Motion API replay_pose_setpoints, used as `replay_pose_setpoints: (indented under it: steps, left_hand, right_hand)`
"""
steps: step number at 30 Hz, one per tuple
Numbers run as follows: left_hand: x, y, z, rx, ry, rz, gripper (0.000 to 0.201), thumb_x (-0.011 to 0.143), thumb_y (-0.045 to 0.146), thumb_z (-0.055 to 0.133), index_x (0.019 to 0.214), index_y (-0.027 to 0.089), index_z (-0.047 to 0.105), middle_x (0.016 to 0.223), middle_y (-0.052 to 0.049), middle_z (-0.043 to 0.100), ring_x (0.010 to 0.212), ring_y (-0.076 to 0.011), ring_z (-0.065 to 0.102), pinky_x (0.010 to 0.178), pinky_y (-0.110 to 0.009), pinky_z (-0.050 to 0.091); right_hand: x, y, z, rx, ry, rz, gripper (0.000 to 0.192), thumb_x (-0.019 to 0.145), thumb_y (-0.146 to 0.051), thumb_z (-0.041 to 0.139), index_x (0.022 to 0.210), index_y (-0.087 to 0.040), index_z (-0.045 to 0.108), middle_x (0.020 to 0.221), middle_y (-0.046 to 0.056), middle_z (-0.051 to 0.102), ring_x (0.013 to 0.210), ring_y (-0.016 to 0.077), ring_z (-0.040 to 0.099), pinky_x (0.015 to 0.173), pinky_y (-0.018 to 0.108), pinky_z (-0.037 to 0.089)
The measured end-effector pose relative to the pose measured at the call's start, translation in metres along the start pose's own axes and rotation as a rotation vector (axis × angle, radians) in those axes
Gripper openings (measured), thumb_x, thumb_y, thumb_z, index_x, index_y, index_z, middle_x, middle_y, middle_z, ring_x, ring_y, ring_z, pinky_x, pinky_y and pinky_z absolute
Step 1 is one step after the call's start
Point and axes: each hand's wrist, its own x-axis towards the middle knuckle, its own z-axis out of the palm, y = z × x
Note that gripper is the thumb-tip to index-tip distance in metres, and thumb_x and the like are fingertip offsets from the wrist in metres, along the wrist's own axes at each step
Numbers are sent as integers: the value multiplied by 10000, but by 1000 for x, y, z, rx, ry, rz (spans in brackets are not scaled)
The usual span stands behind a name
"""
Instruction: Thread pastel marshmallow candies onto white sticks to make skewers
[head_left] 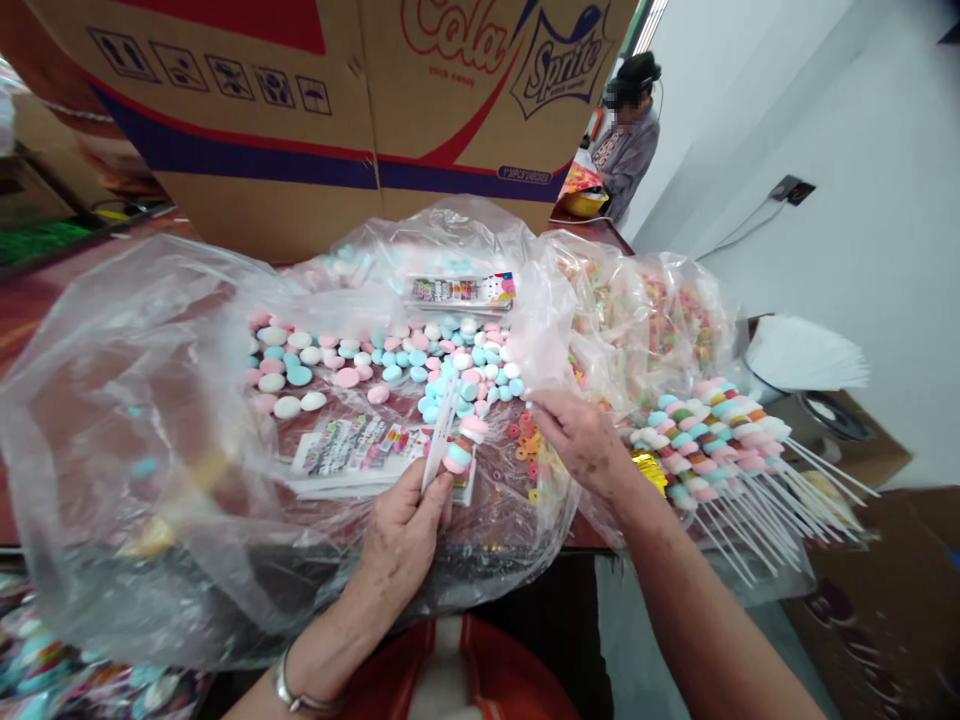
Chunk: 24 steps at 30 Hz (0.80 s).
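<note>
My left hand (409, 520) is closed around several thin white sticks (441, 430), which point up and away. Beside them in the same grip is a short marshmallow skewer (459, 458) in pink, white, blue and brown. My right hand (581, 440) hovers right of it, by the clear plastic bag's edge and above orange and red gummy rings (526, 445). Its fingers are drawn together; what lies between them, if anything, is hidden. Loose pink, white and blue marshmallows (390, 360) spread out beyond both hands. Printed wrappers (360, 455) lie just past my left hand.
Finished candy skewers (712, 440) are piled at the right edge. Behind them stands a clear bag of gummy candy (652, 310). A large cardboard box (360, 130) blocks the back. Crumpled clear plastic (135, 400) covers the left. Another person (630, 140) works at the far right.
</note>
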Motion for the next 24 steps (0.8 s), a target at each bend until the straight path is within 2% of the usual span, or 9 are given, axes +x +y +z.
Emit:
replay_pose_setpoints:
  steps: [3,5,8,13,16,20,24]
  left_hand:
    - [0,-1,0,-7,2,-4,294,864,411,508,644,216,510,525,62,442,493,-124,384,506,-246,296]
    - [0,0,0,-11,-4,-9,287,865,411,504,656,215,517,523,63,440,487,-123,381,497,-245,294]
    - [0,1,-1,3,-8,-18,294,862,413,505,646,215,509,522,61,445,486,-122,381,491,-246,291]
    - [0,-2,-1,9,-19,-19,316,874,422,498,638,213,502,534,57,456,484,-116,379,490,-246,285]
    - [1,-4,-1,11,-19,-22,319,877,421,502,636,212,500,538,57,456,488,-114,381,494,-244,286]
    - [1,-2,0,5,-27,-19,311,875,419,504,643,211,505,530,61,446,490,-116,378,498,-246,286]
    - [1,-2,-1,-1,-31,-28,291,876,425,509,680,210,520,530,70,433,490,-117,370,501,-247,283]
  right_hand:
    - [1,2,-2,-287,-252,-22,215,941,-180,477,952,-190,691,918,69,691,856,197,621,768,291,456]
    - [0,-1,3,-390,-328,-39,183,937,-184,498,903,-177,678,923,81,670,844,202,600,735,288,435]
    - [-4,-4,7,-415,-330,-65,149,933,-196,517,914,-172,663,963,93,650,871,212,579,740,295,426]
    - [-13,-7,2,-383,-358,-118,206,919,-84,468,949,-175,650,1004,86,632,914,199,566,764,278,420]
    - [-16,-6,1,-412,-329,-89,212,915,-84,471,967,-178,654,1003,84,635,914,201,565,750,274,408]
    - [-5,2,7,-298,-247,-14,225,954,-157,448,969,-195,669,926,55,647,855,173,573,748,255,395]
    - [12,7,18,-298,-269,-52,236,939,-158,455,930,-185,690,894,67,660,822,181,571,714,261,382]
